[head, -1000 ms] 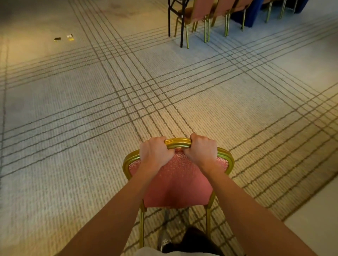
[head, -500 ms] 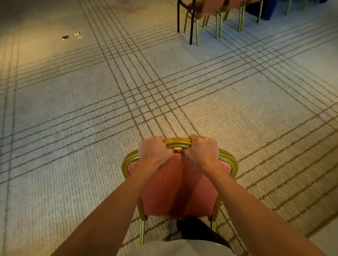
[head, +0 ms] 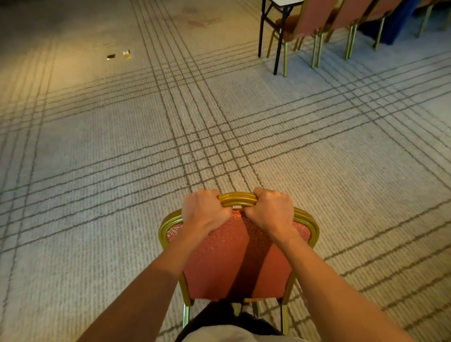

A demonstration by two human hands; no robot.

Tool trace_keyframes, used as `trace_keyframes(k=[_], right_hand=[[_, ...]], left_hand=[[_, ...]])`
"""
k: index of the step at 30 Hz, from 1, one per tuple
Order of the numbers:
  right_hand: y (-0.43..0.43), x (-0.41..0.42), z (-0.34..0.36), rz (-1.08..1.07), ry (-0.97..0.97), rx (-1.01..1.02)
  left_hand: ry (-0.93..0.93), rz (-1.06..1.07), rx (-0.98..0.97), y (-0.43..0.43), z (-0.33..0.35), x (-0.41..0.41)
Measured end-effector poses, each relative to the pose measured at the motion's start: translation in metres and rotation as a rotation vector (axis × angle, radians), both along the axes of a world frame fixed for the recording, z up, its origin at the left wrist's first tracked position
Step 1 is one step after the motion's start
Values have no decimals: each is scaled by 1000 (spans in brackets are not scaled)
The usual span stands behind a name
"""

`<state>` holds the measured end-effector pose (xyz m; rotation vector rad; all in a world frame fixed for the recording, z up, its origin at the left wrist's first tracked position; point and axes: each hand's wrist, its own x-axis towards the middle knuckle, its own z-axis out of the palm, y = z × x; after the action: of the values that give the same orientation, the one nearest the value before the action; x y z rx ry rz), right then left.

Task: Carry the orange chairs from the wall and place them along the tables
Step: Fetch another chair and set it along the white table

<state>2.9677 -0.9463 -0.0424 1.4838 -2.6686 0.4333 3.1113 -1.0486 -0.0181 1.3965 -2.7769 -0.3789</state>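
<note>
1. Hands: left hand (head: 205,214) and right hand (head: 271,212) are gripping, fingers curled, the gold top rail (head: 237,199) of the orange chair (head: 239,263), directly before the person.
2. Handling: frame is likely proving stiff and moderately heavy; rail is offering the firmest hold.
3. Far ahead-right, table (head: 285,2) and placed chairs (head: 314,17) are standing well apart.

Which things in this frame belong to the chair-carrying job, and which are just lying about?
Job: orange upholstered chair with gold metal frame, gripped by left hand and right hand; white-topped table with black legs; orange chairs already beside it.
Lying about: two small scraps on the patterned carpet.
</note>
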Motion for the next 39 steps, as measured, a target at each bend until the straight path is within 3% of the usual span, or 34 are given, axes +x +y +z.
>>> trace_keyframes(k=[10,16,27,35,39], right_hand=[[-146,-74,11,63,39,-143],[-257,-128,56,39,122,-267],[-440,-251,62,78,162,-334],[-587,-357,45,155,90,-372],[-649,-406,54,211,67,-420]], left_hand=[[101,6,-43,-145,9,-66],[204,-61,-133,-263,45,-121],[171,-130,-249,-445,62,-235],[32,-100,-349,-585,57,-337],[79,-83,-324,-644,62,-380]])
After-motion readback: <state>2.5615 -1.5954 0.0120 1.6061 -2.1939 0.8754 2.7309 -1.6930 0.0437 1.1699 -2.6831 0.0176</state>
